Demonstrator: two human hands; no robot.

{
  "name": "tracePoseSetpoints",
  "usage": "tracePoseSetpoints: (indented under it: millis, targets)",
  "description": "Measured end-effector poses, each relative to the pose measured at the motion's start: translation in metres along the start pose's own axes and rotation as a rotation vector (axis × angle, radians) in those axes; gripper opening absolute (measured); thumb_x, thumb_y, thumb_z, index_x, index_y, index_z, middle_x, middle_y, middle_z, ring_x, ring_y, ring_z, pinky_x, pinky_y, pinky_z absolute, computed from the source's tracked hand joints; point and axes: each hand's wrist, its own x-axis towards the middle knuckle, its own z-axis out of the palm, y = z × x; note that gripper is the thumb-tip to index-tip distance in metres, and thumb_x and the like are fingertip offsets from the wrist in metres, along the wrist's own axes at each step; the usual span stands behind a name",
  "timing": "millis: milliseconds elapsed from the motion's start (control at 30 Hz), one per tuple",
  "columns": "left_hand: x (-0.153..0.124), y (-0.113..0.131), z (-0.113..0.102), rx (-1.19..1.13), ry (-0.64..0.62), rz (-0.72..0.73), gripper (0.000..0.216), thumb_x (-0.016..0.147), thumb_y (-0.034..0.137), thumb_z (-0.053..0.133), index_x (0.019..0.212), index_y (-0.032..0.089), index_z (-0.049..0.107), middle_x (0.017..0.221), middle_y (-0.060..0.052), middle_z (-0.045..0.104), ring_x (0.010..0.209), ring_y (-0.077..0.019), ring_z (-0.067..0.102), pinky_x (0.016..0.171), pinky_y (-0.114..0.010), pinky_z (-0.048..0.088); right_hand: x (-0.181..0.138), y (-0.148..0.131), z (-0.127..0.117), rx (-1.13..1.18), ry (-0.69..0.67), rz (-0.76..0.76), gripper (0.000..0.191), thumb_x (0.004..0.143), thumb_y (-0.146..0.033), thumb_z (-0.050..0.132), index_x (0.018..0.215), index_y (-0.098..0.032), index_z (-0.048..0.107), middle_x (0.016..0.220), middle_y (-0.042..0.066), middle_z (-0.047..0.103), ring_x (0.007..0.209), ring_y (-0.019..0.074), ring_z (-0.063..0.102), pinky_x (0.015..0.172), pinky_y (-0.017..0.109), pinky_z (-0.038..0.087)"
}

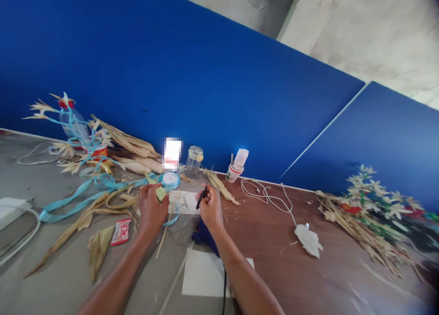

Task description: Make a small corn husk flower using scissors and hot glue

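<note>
Lying nearest on the worktop [308,287], a white paper sheet [202,274] sits between the two forearms. Just beyond it, the left hand [151,210] is closed on a small pale-green husk piece [160,192], pinched at its fingertips; the piece is short, dull and folded, and which way it points cannot be told. The right hand [210,207] is closed around dark scissors [204,194], slim and black, long axis running from 7 o'clock up to 1 o'clock, tip toward the blue wall panel [206,77]. At 9 o'clock from the left hand lie a red packet [120,231] and dried corn husks [89,214] tangled with light-blue ribbon [68,200]. Farther, toward 12 o'clock, a ribbon spool [170,179], a glass jar [194,160] and a paper cup [234,172] stand by the panel. At 3 o'clock a white cable [267,196] trails toward a bunch of husk flowers [370,205].
</note>
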Motion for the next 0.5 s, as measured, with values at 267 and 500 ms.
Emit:
tracePoseSetpoints:
  millis: [267,500]
  targets:
    - [-0.022,-0.001,0.019,0.093,-0.396,0.258,0.017,0.071,0.021,0.059,0.085,0.025,0.068,0.105,-0.01,0.064,0.106,-0.0345,0.046,0.094,-0.05,0.023,0.001,0.006,0.001,0.003,-0.013,-0.014,0.041,0.071,-0.025,0.057,0.11,-0.016,0.051,0.073,-0.001,0.059,0.049,0.0094,0.046,0.047,0.022,0.039]
    - [-0.018,-0.008,0.016,0.265,-0.393,0.262,0.034,0.066,0.005,0.05,0.088,0.024,0.067,0.112,-0.009,0.062,0.108,-0.0311,0.048,0.098,-0.05,0.021,0.001,0.009,0.002,0.006,-0.013,-0.012,0.042,0.071,-0.026,0.058,0.11,-0.016,0.05,0.074,0.0,0.059,0.053,0.0109,0.05,0.049,0.022,0.04]
